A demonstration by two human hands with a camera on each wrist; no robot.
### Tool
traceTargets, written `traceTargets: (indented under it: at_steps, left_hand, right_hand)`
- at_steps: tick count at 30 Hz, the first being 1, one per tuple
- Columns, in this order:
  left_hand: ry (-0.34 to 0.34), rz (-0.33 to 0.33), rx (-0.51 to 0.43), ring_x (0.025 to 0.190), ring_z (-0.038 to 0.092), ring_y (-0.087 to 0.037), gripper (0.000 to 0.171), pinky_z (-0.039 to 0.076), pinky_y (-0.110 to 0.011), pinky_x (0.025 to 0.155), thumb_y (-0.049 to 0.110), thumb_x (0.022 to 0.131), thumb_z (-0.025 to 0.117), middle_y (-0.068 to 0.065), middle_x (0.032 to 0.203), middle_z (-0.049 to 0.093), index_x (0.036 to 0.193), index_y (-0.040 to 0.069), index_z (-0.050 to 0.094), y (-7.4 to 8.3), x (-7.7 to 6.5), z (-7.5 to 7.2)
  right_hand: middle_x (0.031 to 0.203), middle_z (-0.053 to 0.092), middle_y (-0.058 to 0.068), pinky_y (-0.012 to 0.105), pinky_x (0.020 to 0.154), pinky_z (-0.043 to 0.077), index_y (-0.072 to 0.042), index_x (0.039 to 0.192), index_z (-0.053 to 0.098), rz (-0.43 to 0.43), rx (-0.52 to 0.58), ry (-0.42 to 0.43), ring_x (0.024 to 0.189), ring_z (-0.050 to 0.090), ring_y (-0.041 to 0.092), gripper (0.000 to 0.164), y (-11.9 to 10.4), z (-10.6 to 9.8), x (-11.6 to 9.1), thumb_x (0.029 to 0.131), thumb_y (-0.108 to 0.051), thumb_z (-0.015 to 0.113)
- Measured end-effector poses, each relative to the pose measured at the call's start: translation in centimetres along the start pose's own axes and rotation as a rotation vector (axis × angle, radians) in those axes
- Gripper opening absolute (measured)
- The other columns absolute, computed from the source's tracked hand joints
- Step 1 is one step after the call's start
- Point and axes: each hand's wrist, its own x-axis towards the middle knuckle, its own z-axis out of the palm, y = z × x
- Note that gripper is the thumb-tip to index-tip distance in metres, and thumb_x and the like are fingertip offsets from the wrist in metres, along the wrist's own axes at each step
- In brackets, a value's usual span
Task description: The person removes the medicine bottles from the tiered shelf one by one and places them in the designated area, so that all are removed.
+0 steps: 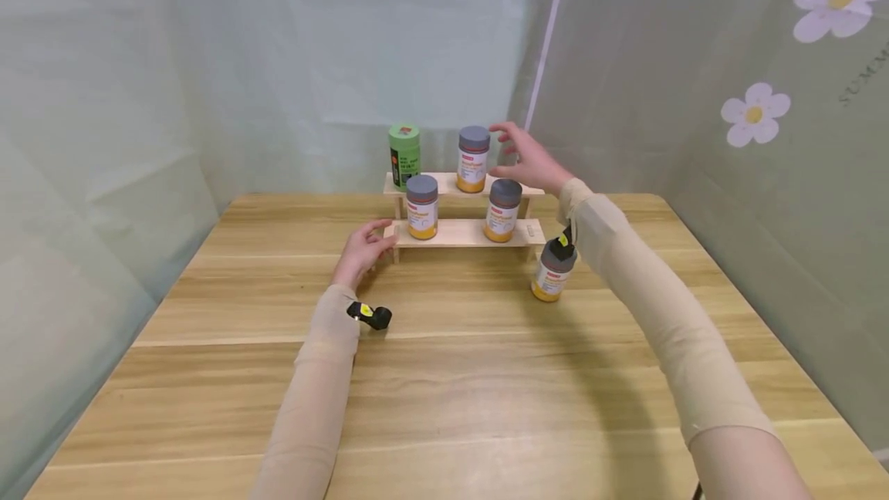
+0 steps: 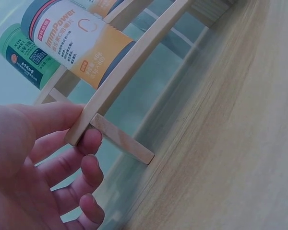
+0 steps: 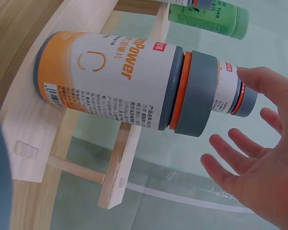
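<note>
My left hand [image 1: 363,253] pinches the left end of the lower tier of a two-tier wooden shelf [image 2: 113,91], thumb on top and a finger beneath. On that tier stand two grey-lidded pill bottles, a left one [image 1: 422,211] and a right one [image 3: 115,81]. Up on the rear tier are a green bottle [image 1: 406,160] and a third grey-lidded bottle [image 1: 474,160]. My right hand [image 1: 531,160] is beside this third bottle's right side, fingers spread and slightly bent, holding nothing. In the right wrist view its thumb overlaps the bottle's lid.
Another grey-lidded bottle [image 1: 551,275] stands on the wooden table [image 1: 444,392], just right of the shelf and below my right wrist. A pale curtain [image 1: 389,45] hangs close behind the shelf and along both sides.
</note>
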Motion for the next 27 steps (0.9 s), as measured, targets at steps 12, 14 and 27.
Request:
traceTargets:
  at_steps: [12,14,27]
  left_hand:
    - [-0.002,0.004,-0.003,0.067,0.052,-0.011,0.050,0.035,-0.022,0.053,0.026,0.094,0.063,0.003,0.077,0.060,0.141,0.016,0.049,-0.1,0.0,-0.1]
    - [-0.004,-0.001,-0.004,0.067,0.052,-0.011,0.050,0.035,-0.022,0.053,0.026,0.094,0.063,0.003,0.077,0.059,0.141,0.016,0.049,-0.1,0.0,-0.1]
    - [-0.001,-0.005,-0.002,0.066,0.052,-0.010,0.050,0.035,-0.022,0.052,0.025,0.094,0.064,0.006,0.075,0.058,0.140,0.016,0.050,0.0,-0.1,-0.1]
  right_hand:
    - [0.145,0.036,0.021,0.052,0.106,0.040,-0.020,0.150,0.029,0.054,0.000,-0.022,0.131,0.044,0.042,0.074,0.1,0.6,1.5,0.089,-0.020,0.070]
    - [0.145,0.036,0.021,0.051,0.107,0.040,-0.019,0.151,0.027,0.043,0.013,-0.029,0.131,0.044,0.042,0.075,0.0,1.0,1.8,0.089,-0.019,0.069]
    - [0.154,0.024,0.017,0.055,0.111,0.033,-0.029,0.154,0.020,0.043,-0.066,-0.027,0.137,0.038,0.035,0.076,-1.0,2.4,2.6,0.092,-0.037,0.064]
